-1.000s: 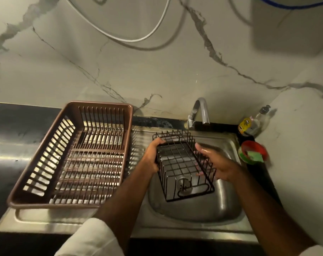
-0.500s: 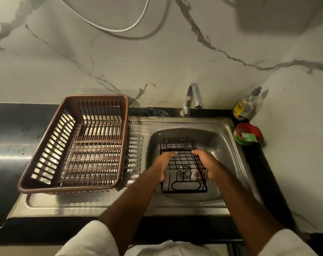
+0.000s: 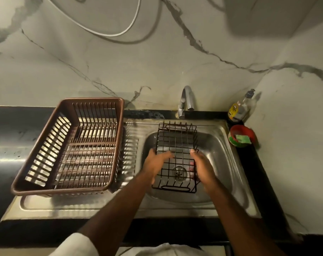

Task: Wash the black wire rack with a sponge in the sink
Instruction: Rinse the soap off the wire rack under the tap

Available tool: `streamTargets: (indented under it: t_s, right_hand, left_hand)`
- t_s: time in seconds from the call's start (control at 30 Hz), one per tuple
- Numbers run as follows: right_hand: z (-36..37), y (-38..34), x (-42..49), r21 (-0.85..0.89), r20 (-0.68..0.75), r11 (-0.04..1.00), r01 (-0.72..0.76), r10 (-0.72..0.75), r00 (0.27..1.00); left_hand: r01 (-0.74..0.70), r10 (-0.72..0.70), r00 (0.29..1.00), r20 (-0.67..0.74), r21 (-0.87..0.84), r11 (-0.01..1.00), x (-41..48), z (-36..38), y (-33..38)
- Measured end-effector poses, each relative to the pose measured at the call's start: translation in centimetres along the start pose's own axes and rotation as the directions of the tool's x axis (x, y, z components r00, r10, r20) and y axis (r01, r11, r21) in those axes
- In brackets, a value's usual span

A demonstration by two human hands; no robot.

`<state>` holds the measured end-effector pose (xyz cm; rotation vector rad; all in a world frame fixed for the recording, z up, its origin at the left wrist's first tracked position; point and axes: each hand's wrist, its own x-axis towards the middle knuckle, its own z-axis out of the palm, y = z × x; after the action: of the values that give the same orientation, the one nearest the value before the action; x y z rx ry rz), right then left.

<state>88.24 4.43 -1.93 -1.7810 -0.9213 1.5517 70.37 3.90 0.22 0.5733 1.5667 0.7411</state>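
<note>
The black wire rack [image 3: 176, 143] lies tilted in the steel sink [image 3: 219, 156], its far end up against the back rim and its near end low over the drain. My left hand [image 3: 157, 164] grips the rack's left side with the thumb over the wires. On the rack's right side, my right hand [image 3: 203, 166] holds on, its fingers hidden behind the wires. A green sponge [image 3: 243, 139] sits in a red bowl [image 3: 238, 128] on the counter right of the sink, away from both hands.
A brown plastic dish basket [image 3: 91, 99] stands on the drainboard left of the sink. The faucet [image 3: 187, 100] rises behind the basin, with no water seen running. A soap bottle [image 3: 239, 108] stands in the back right corner by the marble wall.
Both hands lowered the rack from a raised tilt above the basin down into the sink, and its far end now leans at the back rim.
</note>
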Motion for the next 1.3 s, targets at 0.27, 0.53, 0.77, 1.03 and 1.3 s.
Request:
streamTargets:
  t_s: [0.27, 0.53, 0.77, 1.03, 1.3]
  right_hand:
    - [0.4, -0.3, -0.3, -0.035, -0.046, 0.996, 0.084, -0.086, 0.995]
    - [-1.2, -3.0, -1.5, -0.207, 0.122, 0.977, -0.056, 0.083, 0.989]
    - [-4.1, -8.6, 1.0, -0.593, -0.009, 0.729, 0.343, -0.433, 0.902]
    - [-3.4, -12.6, 1.3, -0.703, 0.583, 0.368, 0.609, -0.193, 0.790]
    - [-2.5, -11.6, -0.1, -0.577, 0.686, 0.585, 0.570, -0.032, 0.727]
  left_hand:
    - [-0.007, 0.006, 1.000, 0.020, 0.040, 0.999, -0.2, 0.1, 0.4]
    - [0.038, -0.046, 0.998, 0.036, 0.188, 0.981, 0.2, -1.6, 1.6]
    - [-0.310, 0.148, 0.935, 0.321, 0.541, 0.782, 0.3, -3.8, 7.5]
    - [-0.602, -0.131, 0.765, 0.631, 0.772, 0.202, 0.3, -1.3, 12.7]
    - [-0.640, -0.109, 0.754, 0.648, 0.762, 0.100, 1.1, -0.6, 13.1]
